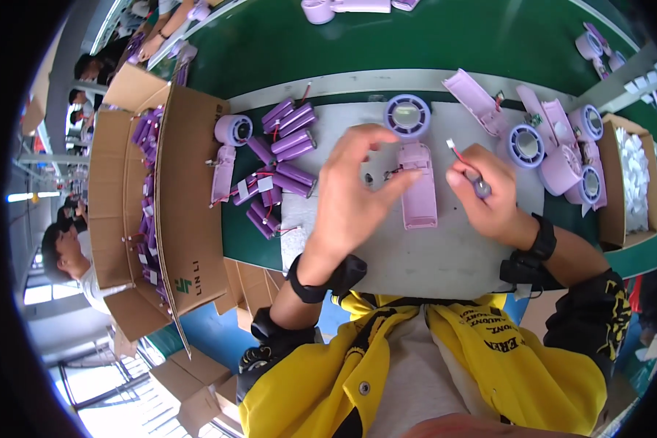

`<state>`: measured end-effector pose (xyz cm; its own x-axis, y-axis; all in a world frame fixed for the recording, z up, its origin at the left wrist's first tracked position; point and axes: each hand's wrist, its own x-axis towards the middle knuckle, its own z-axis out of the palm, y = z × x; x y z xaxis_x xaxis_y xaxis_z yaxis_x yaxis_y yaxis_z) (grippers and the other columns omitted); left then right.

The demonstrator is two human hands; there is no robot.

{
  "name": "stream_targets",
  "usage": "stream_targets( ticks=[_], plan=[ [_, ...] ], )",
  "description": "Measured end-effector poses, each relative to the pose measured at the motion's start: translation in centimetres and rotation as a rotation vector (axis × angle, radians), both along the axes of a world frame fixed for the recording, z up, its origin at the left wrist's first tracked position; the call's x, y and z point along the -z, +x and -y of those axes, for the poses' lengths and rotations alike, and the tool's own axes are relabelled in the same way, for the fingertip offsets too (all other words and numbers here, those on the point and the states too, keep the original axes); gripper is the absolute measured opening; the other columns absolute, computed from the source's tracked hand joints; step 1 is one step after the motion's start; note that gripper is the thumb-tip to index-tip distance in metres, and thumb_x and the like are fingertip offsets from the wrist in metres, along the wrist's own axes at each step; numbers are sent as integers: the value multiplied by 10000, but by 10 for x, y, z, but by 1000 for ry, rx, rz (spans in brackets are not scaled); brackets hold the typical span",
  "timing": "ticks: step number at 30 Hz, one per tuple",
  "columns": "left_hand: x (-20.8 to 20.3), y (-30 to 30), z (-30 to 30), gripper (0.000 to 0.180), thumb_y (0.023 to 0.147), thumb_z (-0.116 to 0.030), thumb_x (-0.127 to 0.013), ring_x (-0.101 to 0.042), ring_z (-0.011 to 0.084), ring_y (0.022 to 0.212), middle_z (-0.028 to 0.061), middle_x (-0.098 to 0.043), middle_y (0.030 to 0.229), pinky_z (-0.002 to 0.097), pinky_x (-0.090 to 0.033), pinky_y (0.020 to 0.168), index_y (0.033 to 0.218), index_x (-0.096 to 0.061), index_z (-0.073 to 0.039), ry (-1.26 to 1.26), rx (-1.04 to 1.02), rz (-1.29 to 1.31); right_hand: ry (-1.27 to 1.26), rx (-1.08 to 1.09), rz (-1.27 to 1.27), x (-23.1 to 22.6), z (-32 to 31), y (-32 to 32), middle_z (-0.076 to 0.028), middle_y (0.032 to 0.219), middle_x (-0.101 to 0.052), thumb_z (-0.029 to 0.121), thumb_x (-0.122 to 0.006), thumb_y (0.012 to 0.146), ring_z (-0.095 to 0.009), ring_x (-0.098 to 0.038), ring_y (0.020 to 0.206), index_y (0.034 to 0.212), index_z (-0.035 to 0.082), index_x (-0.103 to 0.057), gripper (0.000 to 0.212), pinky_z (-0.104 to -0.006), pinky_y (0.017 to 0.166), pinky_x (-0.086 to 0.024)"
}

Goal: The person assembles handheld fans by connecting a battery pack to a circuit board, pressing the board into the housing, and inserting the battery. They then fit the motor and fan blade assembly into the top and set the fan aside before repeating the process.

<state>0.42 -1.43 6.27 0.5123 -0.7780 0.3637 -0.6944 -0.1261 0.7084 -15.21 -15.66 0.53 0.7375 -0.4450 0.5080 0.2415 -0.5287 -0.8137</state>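
Observation:
A lilac handheld-fan body lies on the grey mat in front of me, its round head (pixel 391 117) at the far end and its handle shell (pixel 419 201) toward me. Above the handle's left side, my left hand (pixel 350 193) is open, thumb and fingers curved apart with nothing between them. The thumb tip overlaps the shell in view; whether it touches, I cannot tell. To the right, my right hand (pixel 489 197) is closed around a purple cylindrical battery (pixel 481 187), mostly hidden by the fingers. From this grip a red lead with a white connector (pixel 450 144) sticks up.
Several purple battery packs (pixel 293 146) with leads lie left of the mat, beside a cardboard box (pixel 190 190) of more packs. More fan parts (pixel 561 169) and a handle shell (pixel 476 102) lie right, near a small box of white pieces (pixel 635 175). Co-workers sit far left.

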Motion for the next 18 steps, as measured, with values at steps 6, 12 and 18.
stream_targets(
  ticks=[6,12,18],
  plan=[
    [31,7,-9,436,723,-67,-839,-653,228,821,99,-670,937,314,-522,745,1094,-611,-43,268,135,-289,32,-33,-71,2,-2,9,-105,806,-568,-16,-736,771,-220,-559,683,834,1,-571,177,-310,595,-429],
    [28,0,-21,341,744,-18,-808,-657,205,771,98,-674,917,314,-527,679,1038,-635,-24,331,159,-392,-231,-85,-11,-2,-4,10,-116,910,-619,-57,-743,709,-258,-563,706,796,7,-553,219,-326,602,-452],
    [29,-5,-26,301,750,13,-784,-663,204,754,91,-679,912,304,-536,668,1017,-651,-24,213,338,-431,-355,-168,-36,-5,-13,9,-129,920,-635,-60,-752,675,-290,-576,723,791,3,-552,240,-360,602,-478]
  ],
)
